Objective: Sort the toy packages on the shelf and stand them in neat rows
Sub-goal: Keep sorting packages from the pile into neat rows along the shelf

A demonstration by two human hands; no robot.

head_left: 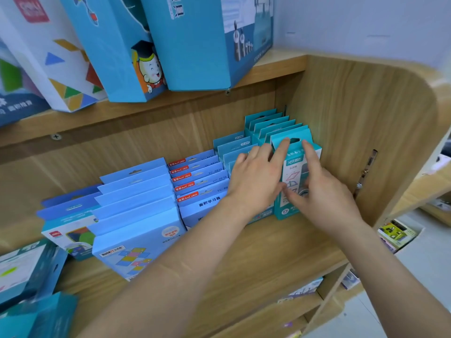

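Several rows of blue and teal toy packages stand on the wooden shelf. The rightmost row is teal, and its front teal package stands upright by the shelf's right wall. My left hand lies flat against that package's left side, index finger at its hang tab. My right hand touches the package's front, index finger up at the tab and thumb low on its face. To the left stand a teal row, a red-labelled blue row and a light-blue row.
The wooden side wall closes the shelf on the right. Large blue boxes lean on the shelf above. More blue packages and loose boxes sit at the far left. Lower shelves hold other goods.
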